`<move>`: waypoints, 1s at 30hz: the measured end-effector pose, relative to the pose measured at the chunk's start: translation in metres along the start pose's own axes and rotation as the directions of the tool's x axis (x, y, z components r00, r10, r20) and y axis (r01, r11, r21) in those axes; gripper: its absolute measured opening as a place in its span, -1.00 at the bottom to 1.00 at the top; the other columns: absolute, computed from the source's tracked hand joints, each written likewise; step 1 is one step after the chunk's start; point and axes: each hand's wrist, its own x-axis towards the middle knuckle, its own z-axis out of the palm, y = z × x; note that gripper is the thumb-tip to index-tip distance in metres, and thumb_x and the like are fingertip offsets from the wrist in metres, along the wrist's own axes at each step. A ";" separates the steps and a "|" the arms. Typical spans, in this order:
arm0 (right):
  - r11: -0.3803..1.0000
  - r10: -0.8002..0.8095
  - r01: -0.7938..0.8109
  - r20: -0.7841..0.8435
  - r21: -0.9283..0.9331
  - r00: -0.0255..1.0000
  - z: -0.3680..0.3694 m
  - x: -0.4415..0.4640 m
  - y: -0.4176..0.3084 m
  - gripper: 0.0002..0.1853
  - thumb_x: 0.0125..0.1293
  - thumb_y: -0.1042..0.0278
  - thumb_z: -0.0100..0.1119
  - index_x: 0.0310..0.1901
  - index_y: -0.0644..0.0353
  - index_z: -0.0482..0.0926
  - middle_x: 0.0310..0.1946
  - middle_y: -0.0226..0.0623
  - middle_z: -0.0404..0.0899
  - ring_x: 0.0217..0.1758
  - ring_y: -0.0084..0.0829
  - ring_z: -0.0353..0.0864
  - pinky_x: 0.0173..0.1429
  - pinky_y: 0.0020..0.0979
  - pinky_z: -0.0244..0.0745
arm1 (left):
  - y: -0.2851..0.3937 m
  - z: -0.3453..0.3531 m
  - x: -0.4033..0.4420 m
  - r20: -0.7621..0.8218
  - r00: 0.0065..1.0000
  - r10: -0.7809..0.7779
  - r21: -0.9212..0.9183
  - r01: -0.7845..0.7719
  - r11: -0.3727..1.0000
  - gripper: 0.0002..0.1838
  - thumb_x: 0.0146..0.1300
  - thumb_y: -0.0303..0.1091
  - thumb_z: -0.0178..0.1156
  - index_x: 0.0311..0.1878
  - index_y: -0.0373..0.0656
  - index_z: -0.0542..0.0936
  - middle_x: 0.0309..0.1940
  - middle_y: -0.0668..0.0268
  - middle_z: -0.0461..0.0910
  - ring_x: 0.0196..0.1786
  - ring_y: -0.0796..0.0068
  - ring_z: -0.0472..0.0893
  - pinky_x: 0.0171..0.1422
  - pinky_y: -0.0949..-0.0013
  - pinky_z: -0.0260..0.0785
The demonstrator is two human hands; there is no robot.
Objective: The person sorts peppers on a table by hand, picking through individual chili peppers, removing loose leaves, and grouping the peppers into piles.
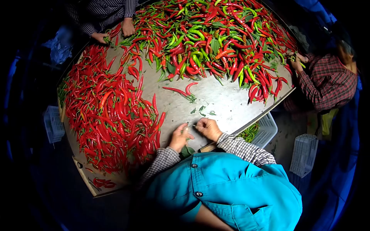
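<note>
My left hand (pixel 180 138) is over the near edge of the table (pixel 165 104), its thumb and fingers apart and nothing clear between them. Close by on the right, my right hand (pixel 208 129) has its fingertips pressed together in a pinch; anything in them is too small to make out. Dark green leaves (pixel 186 151) lie just below my left hand. Beyond both hands are loose leaf scraps (pixel 202 109) and a couple of red chili peppers (pixel 175 91). A large heap of red chilies (pixel 111 111) spreads to the left of my left hand.
A mixed pile of red and green chilies (pixel 208 42) covers the far side. One person in a striped sleeve (pixel 130 8) handles chilies at far left; another in a plaid shirt (pixel 327 82) works at right. Plastic crates (pixel 268 129) stand beside and partly under the table.
</note>
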 end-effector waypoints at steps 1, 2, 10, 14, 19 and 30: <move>0.998 -0.030 0.029 0.020 0.049 0.999 0.011 0.001 -0.002 -0.90 0.06 0.54 0.19 -0.36 0.25 0.48 -0.58 -0.47 0.42 -0.49 -0.65 0.36 -0.37 -0.53 0.40 | 0.003 0.008 -0.001 0.050 0.999 -0.023 -0.030 0.025 0.999 -0.56 0.35 -0.16 -0.07 0.23 -0.12 0.24 -0.56 0.28 0.51 -0.65 0.63 0.38 -0.65 0.58 0.21; 0.992 -0.044 0.035 0.082 0.117 0.996 0.019 -0.001 -0.003 -0.85 0.06 0.56 0.17 -0.29 0.26 0.46 -0.54 -0.45 0.44 -0.46 -0.65 0.37 -0.35 -0.54 0.40 | 0.006 0.014 -0.003 0.078 0.996 -0.031 -0.151 0.043 0.988 -0.55 0.33 -0.12 -0.04 0.20 -0.13 0.28 -0.59 0.32 0.46 -0.67 0.64 0.35 -0.66 0.57 0.20; 0.981 -0.157 0.160 0.041 -0.108 0.987 0.006 0.073 -0.003 -0.86 0.10 0.41 0.10 -0.31 0.26 0.54 -0.52 -0.17 0.55 -0.39 -0.37 0.55 -0.22 -0.39 0.45 | -0.042 -0.039 0.025 -0.294 0.955 -0.026 -0.245 -0.049 0.968 -0.72 0.29 -0.18 0.02 -0.34 -0.24 0.47 -0.64 0.40 0.38 -0.67 0.60 0.34 -0.65 0.49 0.21; 0.846 -0.207 0.044 -0.251 -0.532 0.946 -0.012 0.143 -0.022 -0.75 0.08 0.33 0.16 -0.20 0.19 0.46 -0.32 -0.01 0.54 -0.19 -0.04 0.53 -0.13 -0.16 0.42 | -0.056 -0.067 0.021 -0.358 0.929 -0.096 -0.153 0.043 0.987 -0.63 0.25 -0.07 0.06 -0.43 -0.23 0.50 -0.69 0.43 0.35 -0.66 0.60 0.33 -0.60 0.45 0.20; 0.672 -0.055 -0.026 -0.085 -0.740 0.995 -0.004 0.176 -0.032 -0.64 0.05 0.34 0.17 -0.07 0.11 0.41 -0.27 -0.03 0.54 -0.14 -0.05 0.52 -0.07 -0.17 0.41 | -0.089 -0.086 0.028 -0.432 0.893 0.128 0.226 -0.030 0.974 -0.57 0.18 -0.07 0.12 -0.49 -0.34 0.57 -0.67 0.32 0.48 -0.59 0.53 0.40 -0.46 0.36 0.25; 0.414 -0.202 0.147 0.067 -0.898 0.977 0.025 0.181 -0.059 -0.72 0.03 0.21 0.16 -0.17 0.02 0.55 -0.21 -0.08 0.50 -0.03 -0.08 0.45 0.03 -0.20 0.37 | -0.063 -0.092 0.023 -0.212 0.977 -0.003 0.412 0.092 0.906 -0.59 0.12 -0.09 0.20 -0.54 -0.33 0.57 -0.73 0.26 0.49 -0.69 0.51 0.45 -0.56 0.40 0.34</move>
